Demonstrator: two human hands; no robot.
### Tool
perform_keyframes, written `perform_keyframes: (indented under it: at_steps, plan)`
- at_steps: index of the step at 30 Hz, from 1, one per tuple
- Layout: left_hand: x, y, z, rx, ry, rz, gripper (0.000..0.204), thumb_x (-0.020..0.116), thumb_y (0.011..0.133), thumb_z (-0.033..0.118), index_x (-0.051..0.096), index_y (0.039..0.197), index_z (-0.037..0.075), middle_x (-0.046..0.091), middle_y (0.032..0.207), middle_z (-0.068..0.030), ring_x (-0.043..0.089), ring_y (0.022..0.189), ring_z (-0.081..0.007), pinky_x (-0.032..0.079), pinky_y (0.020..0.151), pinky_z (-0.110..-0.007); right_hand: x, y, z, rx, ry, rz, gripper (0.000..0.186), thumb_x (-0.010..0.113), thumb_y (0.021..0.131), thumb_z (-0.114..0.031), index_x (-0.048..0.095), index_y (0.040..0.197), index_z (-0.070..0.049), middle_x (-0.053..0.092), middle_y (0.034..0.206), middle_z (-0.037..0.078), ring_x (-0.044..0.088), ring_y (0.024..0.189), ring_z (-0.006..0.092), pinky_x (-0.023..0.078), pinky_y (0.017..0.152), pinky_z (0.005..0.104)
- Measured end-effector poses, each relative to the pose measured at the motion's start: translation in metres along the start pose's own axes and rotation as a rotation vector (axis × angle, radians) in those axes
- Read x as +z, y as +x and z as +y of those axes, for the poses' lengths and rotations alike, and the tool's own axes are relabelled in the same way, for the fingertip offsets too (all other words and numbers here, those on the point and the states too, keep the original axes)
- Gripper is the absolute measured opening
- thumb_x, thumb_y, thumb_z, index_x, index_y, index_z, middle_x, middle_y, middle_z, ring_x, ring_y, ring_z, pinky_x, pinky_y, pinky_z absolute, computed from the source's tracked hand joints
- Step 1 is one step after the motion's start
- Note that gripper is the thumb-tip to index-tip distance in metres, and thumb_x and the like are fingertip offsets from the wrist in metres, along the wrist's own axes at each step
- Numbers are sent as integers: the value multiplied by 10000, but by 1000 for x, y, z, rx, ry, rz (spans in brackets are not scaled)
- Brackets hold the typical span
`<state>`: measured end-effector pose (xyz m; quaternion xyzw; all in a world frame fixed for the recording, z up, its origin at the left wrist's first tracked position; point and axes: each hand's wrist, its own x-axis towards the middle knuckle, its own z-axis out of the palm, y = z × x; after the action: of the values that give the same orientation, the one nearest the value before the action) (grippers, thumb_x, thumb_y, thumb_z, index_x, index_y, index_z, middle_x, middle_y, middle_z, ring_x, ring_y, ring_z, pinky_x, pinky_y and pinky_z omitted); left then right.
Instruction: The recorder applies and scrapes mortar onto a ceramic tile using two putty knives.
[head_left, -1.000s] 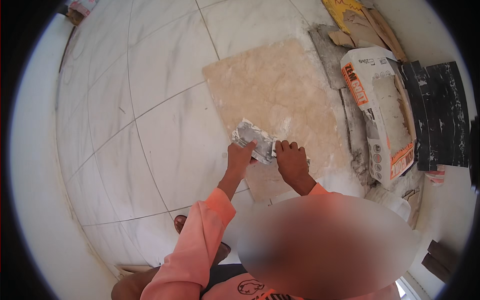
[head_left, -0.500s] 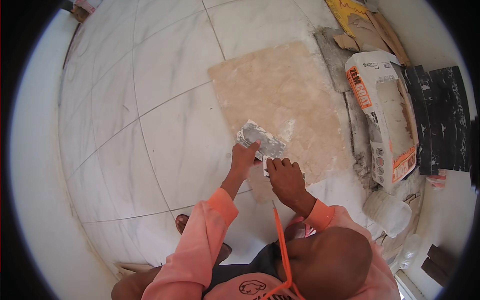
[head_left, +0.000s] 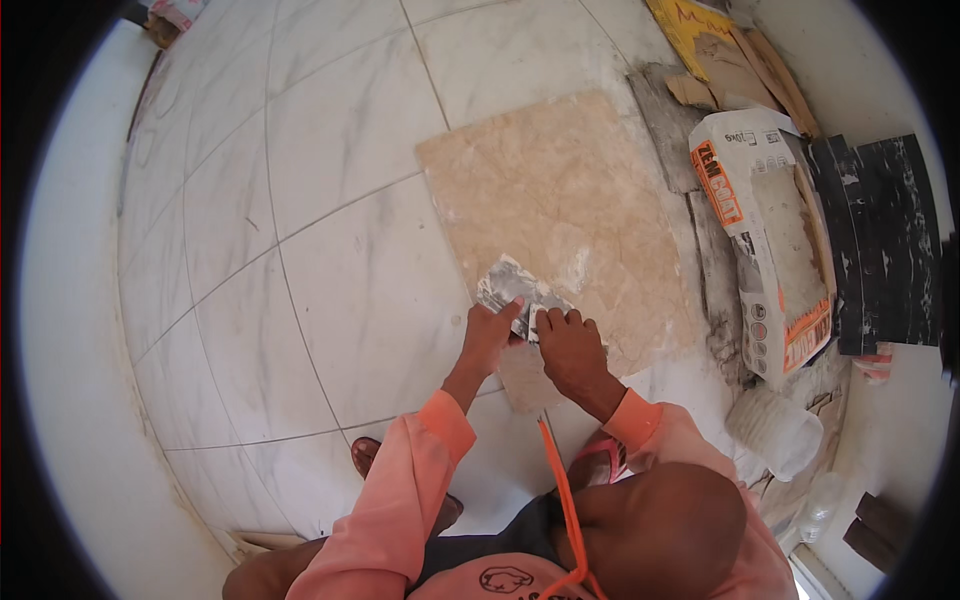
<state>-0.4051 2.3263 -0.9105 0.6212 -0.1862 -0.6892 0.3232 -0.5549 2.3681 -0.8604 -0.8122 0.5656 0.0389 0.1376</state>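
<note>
Grey, white-smeared metal plate (head_left: pixel 500 284) gripped in left hand (head_left: pixel 486 335); right hand (head_left: pixel 575 355), fingers gripping pale-edged blade (head_left: pixel 533 324), has shifted, seemingly meeting it.

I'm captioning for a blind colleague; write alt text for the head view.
The left hand holds a flat grey metal blade, the right hand a white-edged tool, over a beige rectangular slab on white floor tiles. A torn white paper sack lies at right.
</note>
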Motion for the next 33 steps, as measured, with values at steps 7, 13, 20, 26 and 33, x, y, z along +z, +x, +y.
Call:
perform_keyframes:
  at_steps: [7,13,20,26,33]
  plan:
    - [-3,2,-3,-17,-27,-7,331,691,903,243,577,711,-1,592,702,-63,592,584,-153,564,532,-335,4,20,14,-14,-21,-2,299,658,747,-75,576,1030,-22,571,953,91,584,889,259,465,682,397]
    - [2,-9,6,-43,-25,-22,254,683,908,234,632,823,0,631,754,-58,612,623,-149,552,527,-319,2,29,22,31,68,-19,436,673,701,-41,550,1119,-32,579,992,115,597,931,309,491,728,434]
    - [-6,-5,-1,-54,-11,-84,235,666,920,232,639,929,-1,658,829,-70,646,680,-159,556,576,-325,6,24,12,50,73,-16,360,655,713,-31,558,1060,-36,583,1001,127,597,945,309,494,728,436]
    - [-9,-7,-2,-94,-5,-132,219,641,921,193,623,995,-13,659,876,-70,658,745,-168,578,626,-330,8,18,13,-17,-33,92,259,648,769,-105,586,1011,-41,588,951,85,601,891,257,485,686,400]
    - [-3,-18,7,-122,11,-310,198,580,926,95,590,1104,11,664,942,-80,679,793,-188,612,691,-353,2,13,5,-15,41,30,271,658,772,-133,582,1015,-37,587,953,86,595,904,260,481,698,407]
